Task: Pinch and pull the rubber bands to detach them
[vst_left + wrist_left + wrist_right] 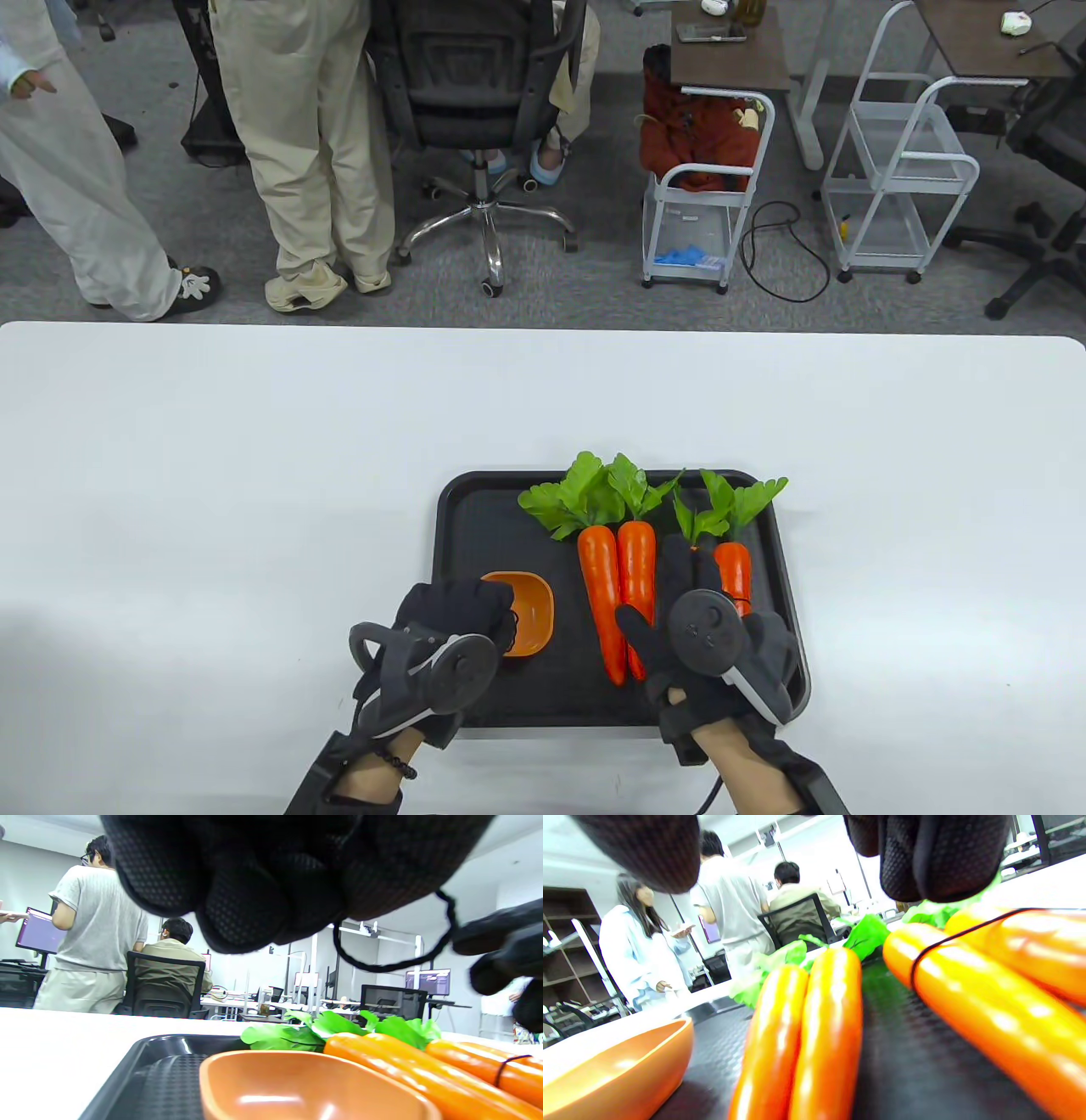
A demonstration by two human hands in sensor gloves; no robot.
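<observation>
A black tray holds two pairs of toy carrots and an orange bowl. My left hand hovers over the bowl and pinches a loose black rubber band, which hangs from its fingers above the bowl. The left carrot pair has no band on it in the right wrist view. The right carrot pair has a black band around it. My right hand is spread open over the right pair, its fingers just above the carrots.
The tray sits near the front edge of a white table. People and an office chair stand beyond the far edge. White carts are on the floor behind.
</observation>
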